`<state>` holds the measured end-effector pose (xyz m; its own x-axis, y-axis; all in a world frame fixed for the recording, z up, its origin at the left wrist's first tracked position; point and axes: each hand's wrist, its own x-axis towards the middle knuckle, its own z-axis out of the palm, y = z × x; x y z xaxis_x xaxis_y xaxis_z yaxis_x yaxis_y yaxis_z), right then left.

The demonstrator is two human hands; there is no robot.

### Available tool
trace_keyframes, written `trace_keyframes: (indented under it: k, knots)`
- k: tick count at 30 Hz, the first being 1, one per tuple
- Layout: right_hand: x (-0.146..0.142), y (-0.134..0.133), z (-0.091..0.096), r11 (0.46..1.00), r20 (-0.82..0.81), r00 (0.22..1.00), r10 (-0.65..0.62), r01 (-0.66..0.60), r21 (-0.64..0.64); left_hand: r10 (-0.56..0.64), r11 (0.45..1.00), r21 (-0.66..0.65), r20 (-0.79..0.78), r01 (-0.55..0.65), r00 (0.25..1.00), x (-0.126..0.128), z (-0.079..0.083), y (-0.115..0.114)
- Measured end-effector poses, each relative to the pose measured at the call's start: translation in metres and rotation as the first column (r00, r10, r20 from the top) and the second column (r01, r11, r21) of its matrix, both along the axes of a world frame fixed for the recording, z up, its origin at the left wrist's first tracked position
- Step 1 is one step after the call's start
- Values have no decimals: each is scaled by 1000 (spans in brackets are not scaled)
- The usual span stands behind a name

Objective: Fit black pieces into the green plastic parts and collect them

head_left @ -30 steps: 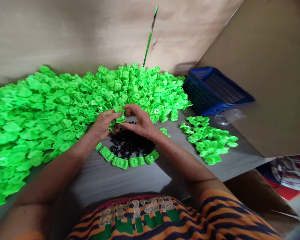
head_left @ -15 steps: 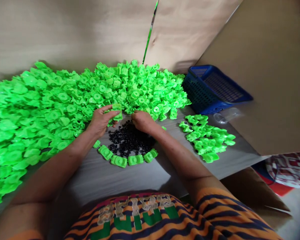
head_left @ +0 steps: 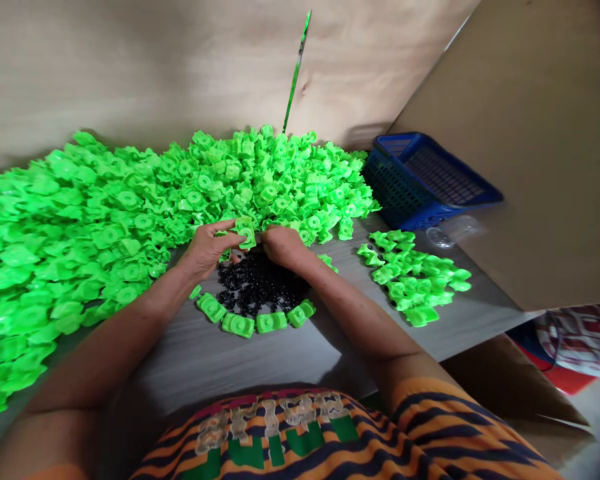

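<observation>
Between the thumb and fingers of my left hand is a green plastic toy car body, its hollow side facing me. A second green piece shows behind those fingers. Close beside it on the right, my right hand is closed, fingertips pinched; whatever they hold is hidden. Below both hands lies a heap of small black wheel-and-axle parts. A curved row of green car bodies borders the heap on the near side.
A large pile of green car bodies covers the table's left and back. Green cars with black wheels sit at right. Behind them stand a blue basket and a clear plastic cup. A wooden wall rises behind the pile.
My left hand has moved slightly right and nearer with the car body, closing the gap to my right hand. My right hand has shifted only a little.
</observation>
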<state>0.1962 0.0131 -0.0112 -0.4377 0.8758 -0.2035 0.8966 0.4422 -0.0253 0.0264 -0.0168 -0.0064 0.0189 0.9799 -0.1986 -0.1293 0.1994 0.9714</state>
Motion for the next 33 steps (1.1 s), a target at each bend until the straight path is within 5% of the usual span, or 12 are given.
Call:
trace_keyframes:
  k: [6,9,14,18,33]
  knots:
    - [11,4,12,999,-60,998,-10,13,51,14,999,39,-3,-14,1000,-3,1,2]
    - [22,6,23,997,-239,971,-5,22,70,80,995,62,1,-80,997,-3,-1,4]
    - [23,-1,28,993,-701,713,-22,95,65,66,996,59,-1,-66,998,-3,-5,4]
    - [5,-8,15,981,-815,577,-55,185,64,23,997,80,-7,-22,1000,0,-7,0]
    - [-4,-14,3,960,-768,639,50,180,212,27,998,49,-19,-26,999,3,-3,-5]
